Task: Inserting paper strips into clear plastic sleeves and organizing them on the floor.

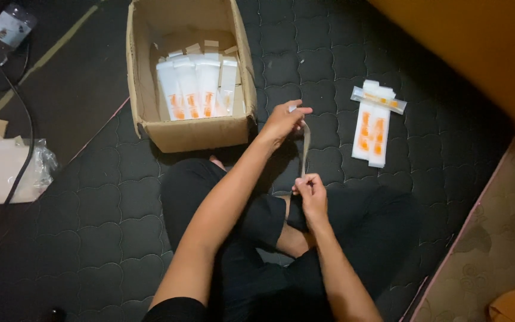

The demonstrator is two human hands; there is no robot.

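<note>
Two hands hold one narrow, pale strip (304, 146), thin and flat, stretched taut over the person's crossed legs in dark trousers. Its upper end sits at the left hand (282, 121), its lower end at the right hand (311, 197).

Surroundings, head view: an open cardboard box (180, 134) stands just beyond the left hand on the dark quilted mat (102, 209); inside it white packets with orange markings (195, 89) stand upright in a row. To the right, well apart from the hands, more flat white packets (374, 128) lie on the mat, with a clear-wrapped packet (379, 99) laid across their top. A black cable (25, 119) and a plastic bottle (8, 27) lie at the far left. Nothing obstructs the strip.

Left arm is extended forward, fingers pinched narrowly on the strip's upper end. Right hand is drawn near the knee, fingers closed on the lower end.
</note>
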